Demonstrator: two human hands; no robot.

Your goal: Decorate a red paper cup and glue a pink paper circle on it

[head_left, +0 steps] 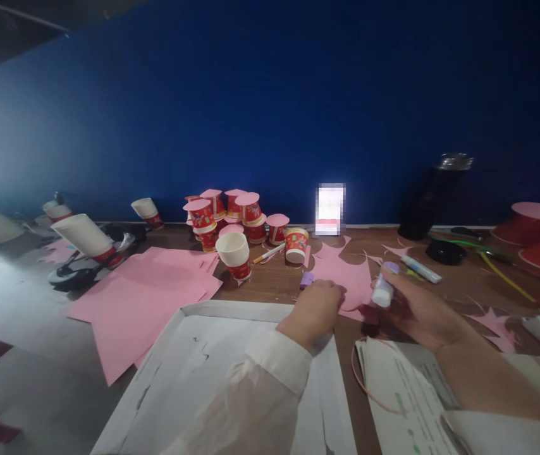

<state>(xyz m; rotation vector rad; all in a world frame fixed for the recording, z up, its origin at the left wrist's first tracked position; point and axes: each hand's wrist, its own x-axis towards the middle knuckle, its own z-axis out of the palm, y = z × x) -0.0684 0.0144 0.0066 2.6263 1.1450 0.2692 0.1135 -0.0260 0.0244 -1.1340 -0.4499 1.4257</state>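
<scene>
Just palm-down, fingers bent.

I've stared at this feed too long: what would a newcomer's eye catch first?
Probably the glaring, pixelated patch against the blue wall. Next, the red cups with pink tops, bunched left of it, and the large pink sheets farther left and nearer. In front, the right hand grips a white tube.

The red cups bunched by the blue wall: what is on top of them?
Pink paper discs sit on the red cups. The cup surfaces directly beneath the discs are covered and cannot be seen.
</scene>
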